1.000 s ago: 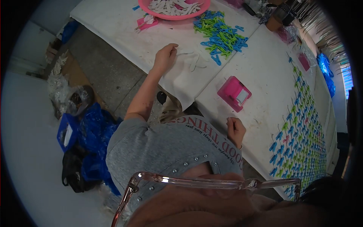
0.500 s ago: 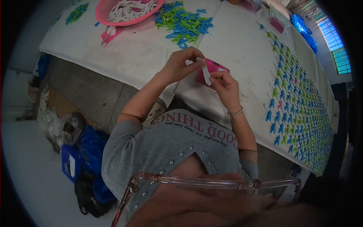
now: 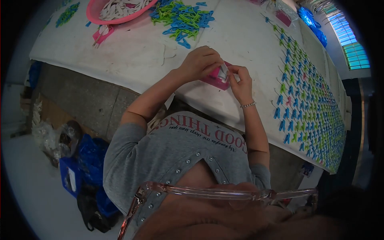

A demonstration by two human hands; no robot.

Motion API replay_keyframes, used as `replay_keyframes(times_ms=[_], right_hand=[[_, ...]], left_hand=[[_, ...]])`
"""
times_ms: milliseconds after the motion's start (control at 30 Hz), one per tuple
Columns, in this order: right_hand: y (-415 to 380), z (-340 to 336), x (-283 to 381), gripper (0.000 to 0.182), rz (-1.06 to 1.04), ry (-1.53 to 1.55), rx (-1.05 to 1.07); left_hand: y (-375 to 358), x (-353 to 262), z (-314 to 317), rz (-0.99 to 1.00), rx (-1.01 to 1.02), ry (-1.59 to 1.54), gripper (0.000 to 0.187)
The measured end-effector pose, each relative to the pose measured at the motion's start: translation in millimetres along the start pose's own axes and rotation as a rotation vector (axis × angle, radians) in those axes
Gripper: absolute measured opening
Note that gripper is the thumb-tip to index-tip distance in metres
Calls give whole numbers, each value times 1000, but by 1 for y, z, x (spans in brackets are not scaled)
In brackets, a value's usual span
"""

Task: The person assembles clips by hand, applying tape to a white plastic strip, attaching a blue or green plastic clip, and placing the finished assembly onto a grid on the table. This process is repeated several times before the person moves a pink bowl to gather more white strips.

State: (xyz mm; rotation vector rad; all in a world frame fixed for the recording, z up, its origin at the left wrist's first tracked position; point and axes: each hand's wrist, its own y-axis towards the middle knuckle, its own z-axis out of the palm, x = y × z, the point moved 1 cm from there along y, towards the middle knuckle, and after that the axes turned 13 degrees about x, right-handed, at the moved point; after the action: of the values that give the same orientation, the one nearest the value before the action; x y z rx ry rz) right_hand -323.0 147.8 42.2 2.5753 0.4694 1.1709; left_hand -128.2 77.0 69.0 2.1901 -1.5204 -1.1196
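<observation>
My left grip and right grip are pinching a thin white strip, partly covering a pink plastic box.

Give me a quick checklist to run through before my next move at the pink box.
1. Hands at the box: ok, the left hand and right hand are close together over it.
2. White piece in hand: ok, it appears pinched at both hands' fingertips.
3. Pink box on the table: ok, it sits below the hands.
4. Full view into the box: not ok, the hands cover part of it.
5. Spare white strips: ok, piled in the pink bowl.
6. White piece's fold or attachment: cannot tell, too small.
</observation>
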Motion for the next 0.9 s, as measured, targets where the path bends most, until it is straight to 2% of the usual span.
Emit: replay_keyframes(times_ms=[267, 333, 433, 733, 833, 900], right_hand=[[5, 6, 7, 14, -46, -50, 23], [3, 4, 4, 14, -54, -79, 31], [-5, 0, -9, 14, -72, -161, 37], [-8, -27, 4, 20, -10, -270, -43], [-2, -36, 11, 21, -25, -238, -86], [0, -38, 10, 23, 33, -30, -64]], left_hand=[[-17, 6, -4, 4, -16, 135, 12], [-21, 9, 2, -142, 37, 26, 8], [-22, 11, 13, -235, 125, -9, 9], [-1, 14, 40, -197, 186, -82, 8], [9, 13, 45, -143, 182, -94, 7], [11, 8, 47, -148, 164, -91, 6]])
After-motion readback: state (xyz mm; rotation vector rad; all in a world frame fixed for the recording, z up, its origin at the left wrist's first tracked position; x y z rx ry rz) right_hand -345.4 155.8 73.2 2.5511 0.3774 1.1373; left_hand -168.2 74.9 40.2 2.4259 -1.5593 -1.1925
